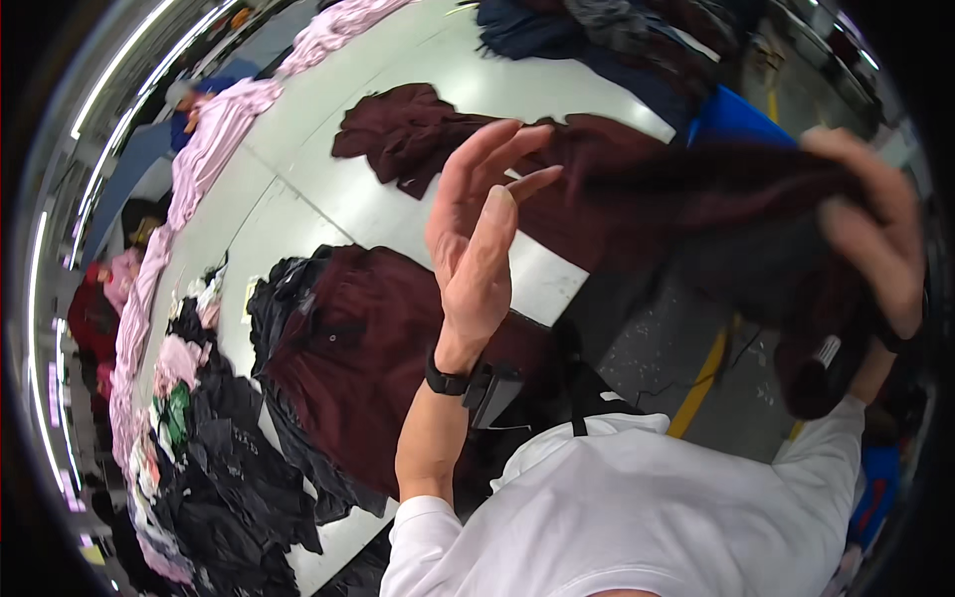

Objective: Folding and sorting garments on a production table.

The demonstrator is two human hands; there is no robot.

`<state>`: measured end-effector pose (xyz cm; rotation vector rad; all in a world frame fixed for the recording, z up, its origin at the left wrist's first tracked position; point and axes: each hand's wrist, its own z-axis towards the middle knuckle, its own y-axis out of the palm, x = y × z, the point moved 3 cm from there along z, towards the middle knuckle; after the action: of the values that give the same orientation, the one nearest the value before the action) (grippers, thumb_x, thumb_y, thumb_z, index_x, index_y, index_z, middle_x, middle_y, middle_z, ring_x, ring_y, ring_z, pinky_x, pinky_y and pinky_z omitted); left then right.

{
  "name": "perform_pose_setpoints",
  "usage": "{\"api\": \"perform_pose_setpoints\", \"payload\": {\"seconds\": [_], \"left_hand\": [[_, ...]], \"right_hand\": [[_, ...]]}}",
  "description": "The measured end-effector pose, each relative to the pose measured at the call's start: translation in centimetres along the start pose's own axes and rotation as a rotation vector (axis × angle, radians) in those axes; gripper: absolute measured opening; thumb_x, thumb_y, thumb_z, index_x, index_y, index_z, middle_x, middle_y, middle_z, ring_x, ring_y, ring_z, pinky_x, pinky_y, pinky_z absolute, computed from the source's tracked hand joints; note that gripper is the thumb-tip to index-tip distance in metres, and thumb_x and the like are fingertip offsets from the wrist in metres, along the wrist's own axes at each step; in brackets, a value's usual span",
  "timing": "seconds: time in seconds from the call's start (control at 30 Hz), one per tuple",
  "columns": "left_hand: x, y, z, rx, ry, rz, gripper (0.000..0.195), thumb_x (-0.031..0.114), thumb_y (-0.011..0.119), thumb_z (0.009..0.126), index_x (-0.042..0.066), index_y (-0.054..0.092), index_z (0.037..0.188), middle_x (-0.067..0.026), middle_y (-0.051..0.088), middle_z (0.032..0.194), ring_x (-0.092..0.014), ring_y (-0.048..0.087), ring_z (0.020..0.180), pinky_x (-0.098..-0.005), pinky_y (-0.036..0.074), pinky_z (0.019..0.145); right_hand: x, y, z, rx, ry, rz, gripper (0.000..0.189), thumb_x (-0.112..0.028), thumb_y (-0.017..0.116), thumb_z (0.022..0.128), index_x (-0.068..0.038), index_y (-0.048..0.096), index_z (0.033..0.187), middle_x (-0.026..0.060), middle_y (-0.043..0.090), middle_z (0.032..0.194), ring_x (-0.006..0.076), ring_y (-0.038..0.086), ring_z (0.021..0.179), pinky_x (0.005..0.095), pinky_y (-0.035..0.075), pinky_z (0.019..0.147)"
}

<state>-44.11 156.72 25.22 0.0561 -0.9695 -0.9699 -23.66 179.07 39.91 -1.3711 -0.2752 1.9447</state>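
Note:
My right hand (873, 224), blurred, grips a dark maroon garment (634, 194) at the right, with the cloth stretched from it across to the table. My left hand (477, 231) is raised in front of the cloth, fingers curved and apart, holding nothing. The garment's far end lies bunched on the pale table (291, 179). Left of my left forearm, a flatter maroon garment (365, 313) rests on top of a pile of dark clothes (283, 291). A black band is around my left wrist.
Black garments (231, 463) and mixed scraps lie along the left. A long strip of pink fabric (213, 153) follows the table's far edge. More dark garments (537, 30) are heaped at the top, near a blue container (739, 119). Other people (186, 112) are beyond the table.

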Motion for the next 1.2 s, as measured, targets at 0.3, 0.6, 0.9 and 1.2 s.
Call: {"api": "perform_pose_setpoints", "payload": {"seconds": [0.3,0.6,0.9,1.2], "left_hand": [[-5.3,7.1,-9.3,-0.711,-0.823,0.547,0.021,0.018,0.063,0.105,-0.001,0.067,0.112,0.0005,0.064,0.088,-0.005,0.053,0.081,-0.0254,0.046,0.072],[-8.6,13.4,-13.7,-0.404,-0.774,0.379,0.017,0.019,0.064,0.106,0.003,0.067,0.100,0.0063,0.062,0.090,-0.004,0.055,0.082,-0.0211,0.046,0.075],[-8.2,20.3,-13.9,0.138,-0.716,0.159,0.017,0.017,0.071,0.101,0.001,0.066,0.098,0.0025,0.066,0.087,-0.006,0.060,0.080,-0.0228,0.047,0.073],[-11.5,15.6,-11.0,-0.014,-0.802,1.183,0.021,-0.007,0.050,0.073,-0.006,0.060,0.092,-0.0104,0.065,0.077,-0.018,0.058,0.070,-0.0331,0.047,0.064]], "right_hand": [[11.4,4.9,-5.1,-0.630,-0.062,-0.326,0.038,-0.023,0.071,0.093,0.002,0.067,0.122,0.0163,0.073,0.104,0.0308,0.069,0.098,0.0360,0.053,0.088],[15.8,1.6,-9.8,-0.798,0.104,0.011,0.034,-0.015,0.071,0.088,0.005,0.072,0.116,0.0149,0.076,0.093,0.0192,0.070,0.085,0.0310,0.055,0.079],[31.4,-10.2,-14.3,-0.401,0.132,0.091,0.040,0.008,0.056,0.078,0.002,0.076,0.112,0.0136,0.077,0.095,0.0185,0.071,0.092,0.0320,0.055,0.082],[34.8,-17.1,-14.0,0.081,0.025,-0.583,0.040,0.002,0.053,0.077,0.000,0.077,0.109,0.0152,0.076,0.095,0.0227,0.072,0.094,0.0343,0.057,0.089]]}}
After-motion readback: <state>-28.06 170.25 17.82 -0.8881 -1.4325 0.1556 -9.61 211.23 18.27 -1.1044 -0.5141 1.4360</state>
